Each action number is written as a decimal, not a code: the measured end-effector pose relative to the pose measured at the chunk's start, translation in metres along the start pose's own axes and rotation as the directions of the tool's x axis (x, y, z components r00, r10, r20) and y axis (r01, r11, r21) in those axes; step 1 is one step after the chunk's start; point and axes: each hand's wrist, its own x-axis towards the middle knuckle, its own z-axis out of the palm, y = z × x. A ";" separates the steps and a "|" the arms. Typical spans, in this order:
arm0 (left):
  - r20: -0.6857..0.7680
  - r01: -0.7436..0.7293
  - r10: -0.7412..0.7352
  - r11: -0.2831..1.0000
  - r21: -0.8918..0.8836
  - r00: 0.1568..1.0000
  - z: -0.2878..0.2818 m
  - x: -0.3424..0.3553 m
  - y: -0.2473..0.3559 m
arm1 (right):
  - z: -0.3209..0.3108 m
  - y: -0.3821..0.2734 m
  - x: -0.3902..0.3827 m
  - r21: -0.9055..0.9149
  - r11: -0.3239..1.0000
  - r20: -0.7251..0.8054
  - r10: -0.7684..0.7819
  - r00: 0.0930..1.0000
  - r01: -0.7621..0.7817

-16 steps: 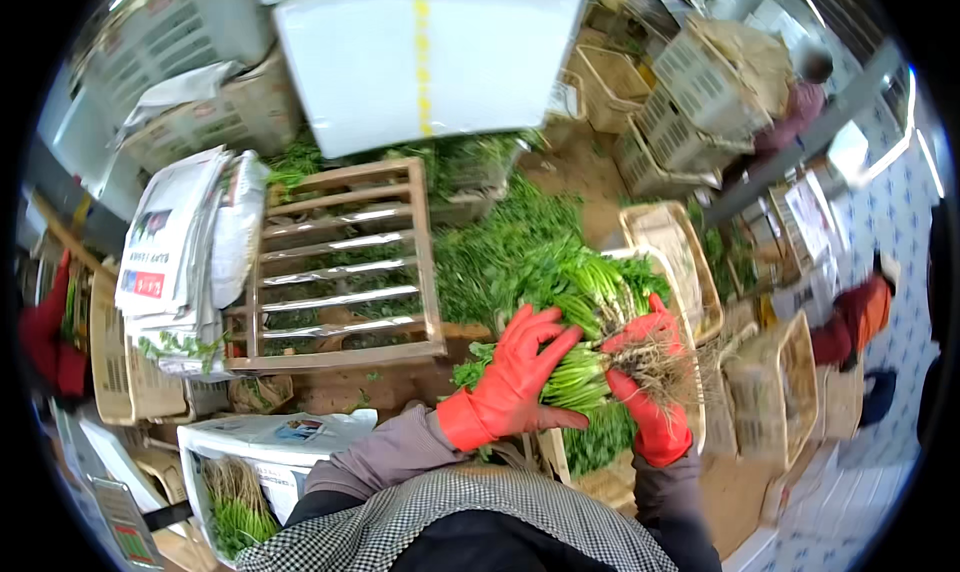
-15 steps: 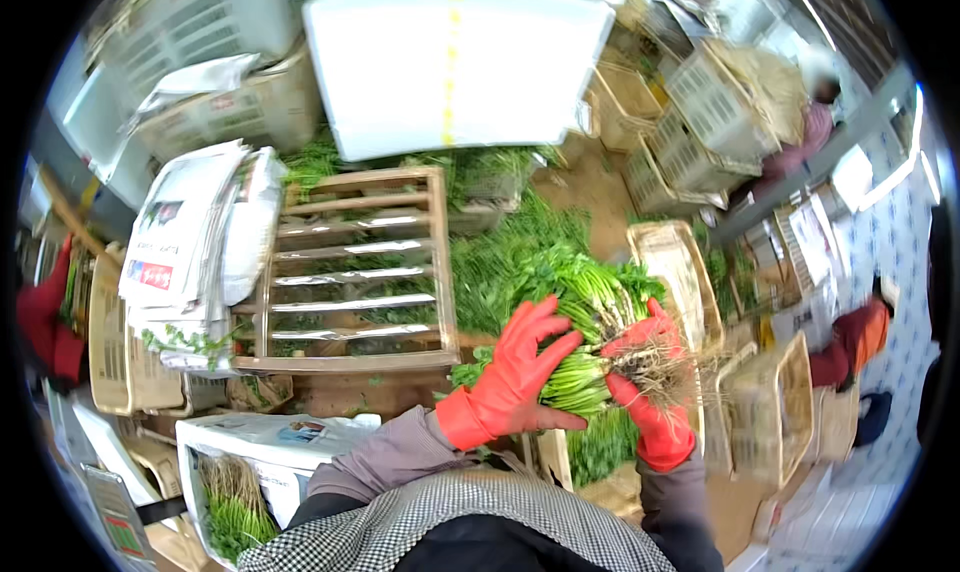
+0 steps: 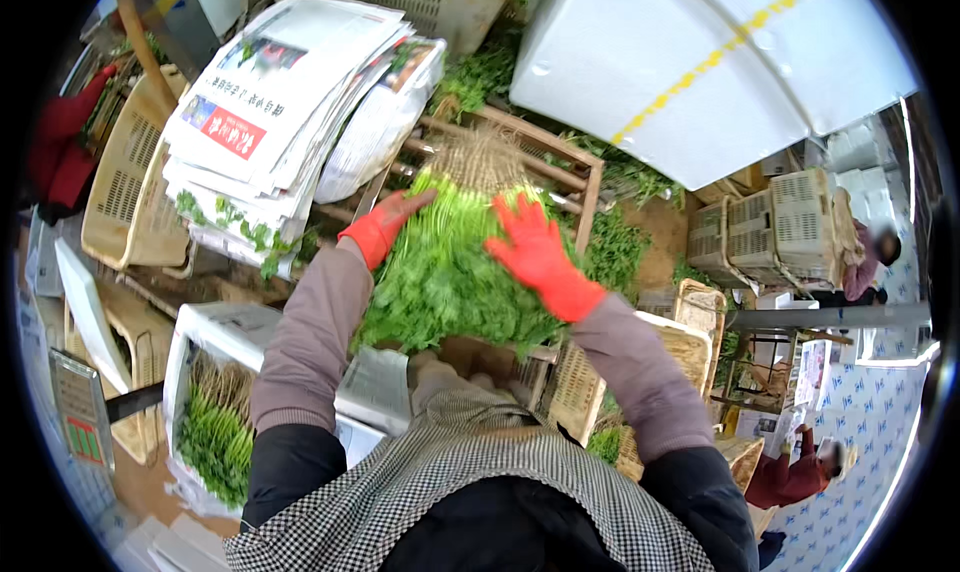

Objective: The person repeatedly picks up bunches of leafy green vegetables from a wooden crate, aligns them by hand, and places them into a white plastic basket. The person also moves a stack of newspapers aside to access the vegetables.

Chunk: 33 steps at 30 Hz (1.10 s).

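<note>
A wide bunch of leafy greens [image 3: 460,292], looking like coriander, lies across a slatted wooden rack [image 3: 590,197]. Its pale, stringy roots [image 3: 475,162] point away from me and its leaves hang toward my apron. On the left side of the stems rests my red-gloved left hand [image 3: 385,230], fingers stretched along the bunch. My right hand [image 3: 540,255], gloved in red too, lies flat on the right side with its fingers spread. Neither hand is closed around the greens.
Stacked newspapers [image 3: 270,102] sit left of the rack. Beyond it stands a large white foam box [image 3: 660,62]. At lower left, a white foam box [image 3: 178,372] holds more rooted greens [image 3: 215,432]. Plastic crates [image 3: 135,187] stand around, and people [image 3: 795,472] are farther off.
Greens held up between both hands at the right are now on the rack as a wide bunch, with both hands laid on its sides. My view has turned.
</note>
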 end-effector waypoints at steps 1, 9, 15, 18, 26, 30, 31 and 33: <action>-0.105 -0.037 0.039 0.999 0.024 0.994 -0.009 0.007 -0.015 | 0.033 -0.009 0.015 -0.214 0.977 -0.078 -0.001 0.997 -0.015; -0.212 -0.069 0.071 0.998 0.016 0.975 -0.010 -0.011 -0.024 | 0.033 0.070 0.029 0.634 0.596 -0.368 -0.329 0.870 0.493; -0.210 0.023 0.079 0.895 0.446 0.974 0.004 -0.039 -0.004 | 0.007 0.174 0.063 0.862 0.458 0.253 -0.021 0.967 -0.215; -0.187 0.053 0.000 0.959 0.277 0.982 0.031 -0.031 -0.001 | 0.039 0.154 0.067 0.869 0.493 0.121 -0.156 0.980 -0.029; -0.050 0.038 -0.043 0.994 -0.100 0.998 0.043 -0.047 0.000 | 0.042 0.083 0.009 0.930 0.367 -0.124 0.268 0.955 0.017; -0.300 -0.130 0.120 0.991 -0.013 0.946 0.011 -0.029 -0.021 | 0.063 0.087 0.029 0.553 0.830 -0.487 0.244 0.838 0.079; -0.396 -0.043 0.090 0.991 0.124 0.914 0.007 -0.025 -0.027 | 0.070 0.088 0.037 0.547 0.835 -0.508 0.284 0.813 0.050; -0.492 0.012 0.193 0.923 0.384 0.849 -0.006 -0.020 -0.028 | 0.078 0.093 0.051 0.545 0.834 -0.526 0.263 0.809 0.083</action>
